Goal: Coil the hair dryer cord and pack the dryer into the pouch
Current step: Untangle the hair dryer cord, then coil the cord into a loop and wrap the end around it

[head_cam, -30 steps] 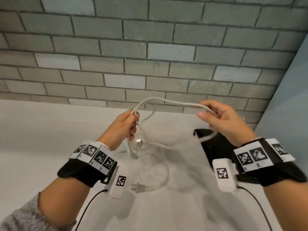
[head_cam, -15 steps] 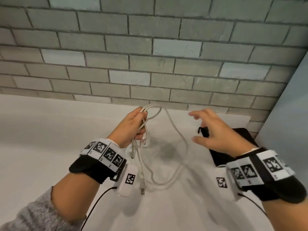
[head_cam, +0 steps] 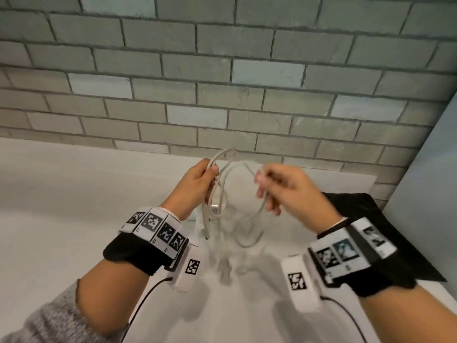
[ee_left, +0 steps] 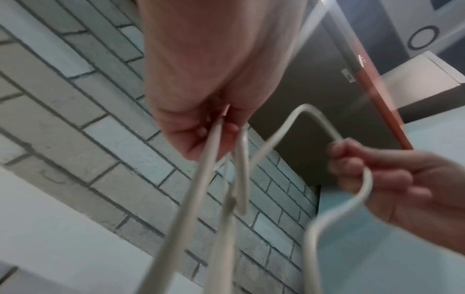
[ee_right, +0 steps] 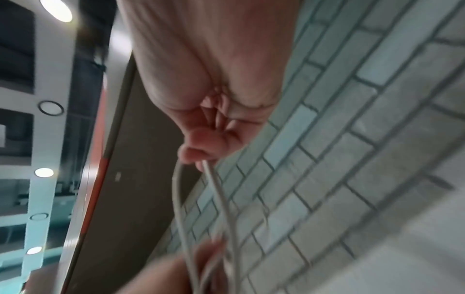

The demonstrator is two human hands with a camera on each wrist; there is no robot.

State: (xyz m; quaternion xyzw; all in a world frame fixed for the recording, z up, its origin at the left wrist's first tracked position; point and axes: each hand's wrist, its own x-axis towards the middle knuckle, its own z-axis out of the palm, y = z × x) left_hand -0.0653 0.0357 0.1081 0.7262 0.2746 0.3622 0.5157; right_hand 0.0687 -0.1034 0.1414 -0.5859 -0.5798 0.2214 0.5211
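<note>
- Two hands up above white counter [head_cam: 74,194], both on white cord [head_cam: 223,169].
- Left hand [head_cam: 197,184]: fingers curled tight round several gathered cord strands; loop tops poking out above the fist, strands hanging straight down below it.
- Same grip in left wrist view: left hand [ee_left: 201,111], strands of cord [ee_left: 198,179] fanning down out of the closed fingers.
- Right hand [head_cam: 291,191]: thumb and fingertips pinching one cord strand, just beside left fist, not touching it.
- From the pinch, cord arching over toward left grip, then curving down under right fingers in a loose loop.
- Right hand [ee_left: 402,179] also in left wrist view, cord bent round its fingers.
- Right wrist view: right hand [ee_right: 214,119] pinching cord [ee_right: 181,199], two strands running down to a blurred left hand [ee_right: 176,268].
- Below left grip: small metallic part at end of strands, dryer body mostly hidden behind wrist, cannot tell more.
- Lowest hanging strands blurred, plug not made out.
- Black pouch [head_cam: 385,231] flat on counter, beyond and under right wrist, well apart from cord.
- Grey brick wall [head_cam: 222,82] behind both grips.
</note>
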